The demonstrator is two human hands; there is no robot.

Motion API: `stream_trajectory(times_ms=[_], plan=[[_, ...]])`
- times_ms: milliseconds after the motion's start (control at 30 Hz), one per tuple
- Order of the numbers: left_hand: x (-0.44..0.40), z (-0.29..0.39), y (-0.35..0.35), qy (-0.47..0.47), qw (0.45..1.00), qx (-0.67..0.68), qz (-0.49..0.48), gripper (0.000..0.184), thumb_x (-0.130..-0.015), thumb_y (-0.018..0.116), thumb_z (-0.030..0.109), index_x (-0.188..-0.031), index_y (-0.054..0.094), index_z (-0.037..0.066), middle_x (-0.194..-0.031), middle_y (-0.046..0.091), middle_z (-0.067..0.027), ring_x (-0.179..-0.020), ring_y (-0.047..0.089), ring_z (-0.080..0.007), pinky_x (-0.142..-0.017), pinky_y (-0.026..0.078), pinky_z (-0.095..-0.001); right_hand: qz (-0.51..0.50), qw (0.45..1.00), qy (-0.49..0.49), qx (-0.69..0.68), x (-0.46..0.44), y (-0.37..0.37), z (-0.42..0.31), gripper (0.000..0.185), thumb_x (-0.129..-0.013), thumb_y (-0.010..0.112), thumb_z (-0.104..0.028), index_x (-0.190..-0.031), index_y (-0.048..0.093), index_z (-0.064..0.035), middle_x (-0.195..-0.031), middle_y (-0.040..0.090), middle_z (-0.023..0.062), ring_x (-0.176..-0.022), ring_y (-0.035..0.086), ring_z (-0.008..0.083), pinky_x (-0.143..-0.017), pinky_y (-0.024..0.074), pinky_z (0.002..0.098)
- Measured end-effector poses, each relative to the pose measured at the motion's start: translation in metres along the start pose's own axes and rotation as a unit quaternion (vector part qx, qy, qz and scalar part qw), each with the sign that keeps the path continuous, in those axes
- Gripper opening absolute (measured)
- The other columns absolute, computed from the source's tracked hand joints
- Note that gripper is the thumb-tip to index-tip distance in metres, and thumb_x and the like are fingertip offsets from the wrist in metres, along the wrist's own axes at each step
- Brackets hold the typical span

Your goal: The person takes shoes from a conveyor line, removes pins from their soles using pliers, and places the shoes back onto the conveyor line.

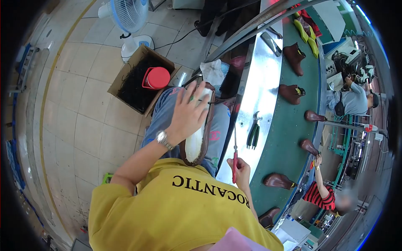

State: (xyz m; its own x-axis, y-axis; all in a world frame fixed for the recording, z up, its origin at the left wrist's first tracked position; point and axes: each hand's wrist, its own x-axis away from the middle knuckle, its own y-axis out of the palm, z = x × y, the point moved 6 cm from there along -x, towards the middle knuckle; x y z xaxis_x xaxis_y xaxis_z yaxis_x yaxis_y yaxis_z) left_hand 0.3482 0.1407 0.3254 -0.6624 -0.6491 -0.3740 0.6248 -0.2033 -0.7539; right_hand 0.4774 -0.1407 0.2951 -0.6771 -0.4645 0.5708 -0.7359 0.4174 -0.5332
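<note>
While the brown shoe (205, 144) is lying lengthwise across the seated person's lap, its long whitish face is pointing up and its dark edge is framing it all round. Over the far end, the left hand (189, 113) is laying its grip out spread, fingers fanned wide, with a silver wristwatch (163, 139) gleaming just behind. Across on the right, the right hand (241, 170) is wrapping its grip around a red-handled tool (235, 167), and the slim shaft is pointing away to the far side, apart from the shoe. Just beyond, on the shiny metal tabletop (247, 102), dark-handled pliers (253, 133) are lying with their jaws to the far side. Farther right, a green belt (274, 144) is carrying a spaced-out line of brown footwear (278, 180), and a co-worker in a striped top (319, 195) is touching one piece at the belt's far edge. Over on the left, a cardboard box (113, 88) is holding dark stuff and a red bucket (158, 78), and a fan (130, 14) is standing on the tiles just beyond it.
</note>
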Motion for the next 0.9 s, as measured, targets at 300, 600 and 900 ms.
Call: stream_trajectory(times_ms=[300,600,900], plan=[[-0.003,0.010,0.015,0.149,0.987,-0.009,0.055,0.020,-0.077,0.069,0.006,-0.097,0.067,0.004,-0.115,0.062,-0.0076,-0.120,0.053,-0.0280,-0.102,0.043,-0.0438,0.210,0.950,-0.020,0.231,0.007,-0.034,0.097,0.041,-0.080,0.076,-0.030,-0.106,0.067,0.0013,-0.078,0.066,0.0143,-0.071,0.063,0.0280,-0.068,0.0490,0.0387],[0.009,-0.032,-0.104,-0.081,0.949,0.026,0.305,0.013,-0.084,0.066,0.003,-0.097,0.069,0.003,-0.097,0.069,-0.0089,-0.090,0.064,-0.0259,-0.079,0.052,-0.0357,0.340,0.874,-0.208,0.277,-0.130,-0.085,0.038,0.056,-0.088,0.066,-0.039,-0.128,0.056,-0.0004,-0.120,0.055,0.0255,-0.115,0.052,0.0391,-0.096,0.0421,0.0471],[0.024,-0.184,-0.078,-0.055,0.908,-0.372,0.185,0.035,-0.092,0.064,0.023,-0.121,0.063,0.003,-0.099,0.071,-0.0135,-0.090,0.066,-0.0240,-0.080,0.050,-0.0340,0.202,0.946,-0.102,0.232,-0.212,-0.075,0.062,0.044,-0.095,0.053,-0.033,-0.126,0.059,-0.0011,-0.095,0.061,0.0174,-0.089,0.059,0.0325,-0.081,0.0484,0.0402]])
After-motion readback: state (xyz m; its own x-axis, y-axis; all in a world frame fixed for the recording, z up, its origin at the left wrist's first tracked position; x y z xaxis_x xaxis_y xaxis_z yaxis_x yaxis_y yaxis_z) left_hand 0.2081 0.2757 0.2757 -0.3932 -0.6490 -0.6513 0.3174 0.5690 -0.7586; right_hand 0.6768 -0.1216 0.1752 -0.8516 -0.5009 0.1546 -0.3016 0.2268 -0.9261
